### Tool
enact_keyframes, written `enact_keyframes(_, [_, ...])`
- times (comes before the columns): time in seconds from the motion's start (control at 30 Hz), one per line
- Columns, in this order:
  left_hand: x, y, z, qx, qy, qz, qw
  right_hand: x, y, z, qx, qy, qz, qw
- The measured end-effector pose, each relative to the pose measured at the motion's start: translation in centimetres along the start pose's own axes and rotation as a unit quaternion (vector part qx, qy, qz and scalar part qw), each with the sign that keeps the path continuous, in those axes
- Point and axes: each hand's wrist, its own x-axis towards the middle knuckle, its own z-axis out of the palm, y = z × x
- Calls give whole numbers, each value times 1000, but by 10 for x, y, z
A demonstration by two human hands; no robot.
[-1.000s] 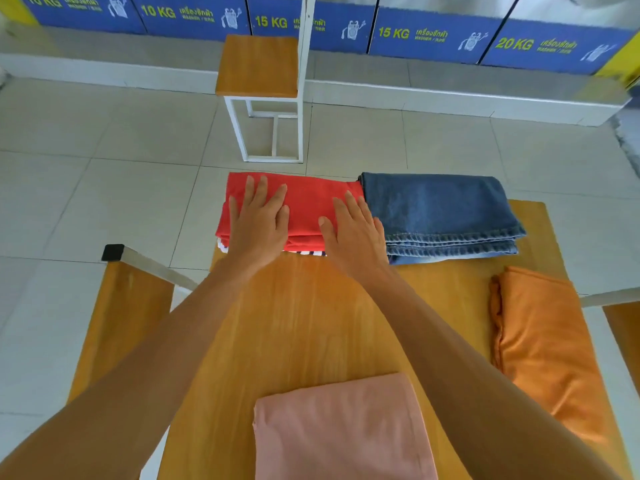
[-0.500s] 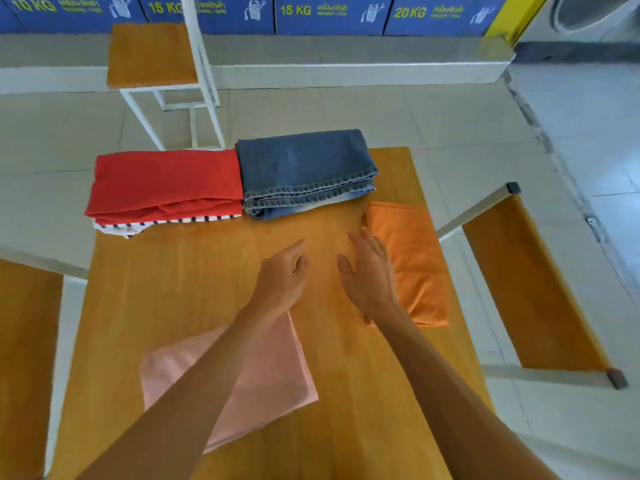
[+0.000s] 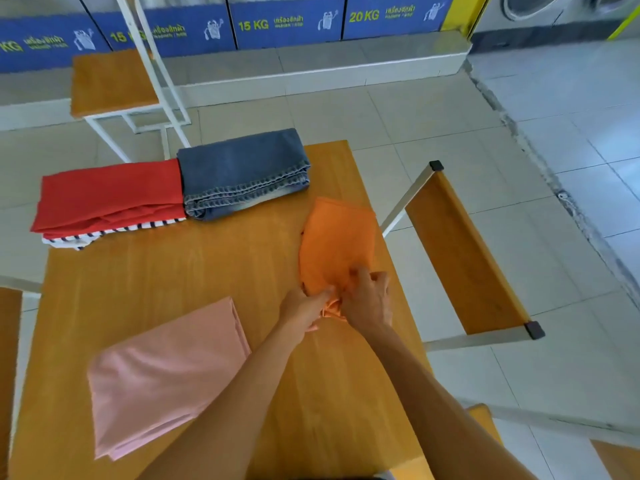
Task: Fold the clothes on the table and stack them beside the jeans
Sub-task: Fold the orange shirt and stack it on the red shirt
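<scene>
Both your hands meet at the near end of the orange cloth (image 3: 337, 240) on the right side of the wooden table (image 3: 173, 271). Your left hand (image 3: 304, 306) and right hand (image 3: 367, 299) each pinch its bunched edge. The folded jeans (image 3: 242, 171) lie farther back, touching a red stack (image 3: 107, 195) (striped fabric beneath). A pink cloth (image 3: 162, 372) lies near you.

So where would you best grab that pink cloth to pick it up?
Probably by its near-left corners. The pink cloth lies flat, tilted, with loose layered edges showing along its near side, so thumbs could slip under there from the person's side. Both hands, left hand and right hand, currently grip the orange cloth.
</scene>
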Motion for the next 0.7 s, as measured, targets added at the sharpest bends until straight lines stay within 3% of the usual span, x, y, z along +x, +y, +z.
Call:
enact_keyframes(0.2, [-14, -14, -12, -56, 127, 39, 990, -17, 1, -14, -38, -116, -28, 992])
enact_keyframes(0.37, [-16, -15, -31, -83, 209, 70, 972, 31, -23, -41, -66, 9, -76, 995])
enact_keyframes(0.53, [-13, -20, -39, -129, 159, 23, 978, 64, -38, -35, -107, -90, -93, 986])
enact_keyframes(0.7, [-18, -29, -55, -102, 95, -18, 990, 48, -33, -18, -138, -59, -44, 988])
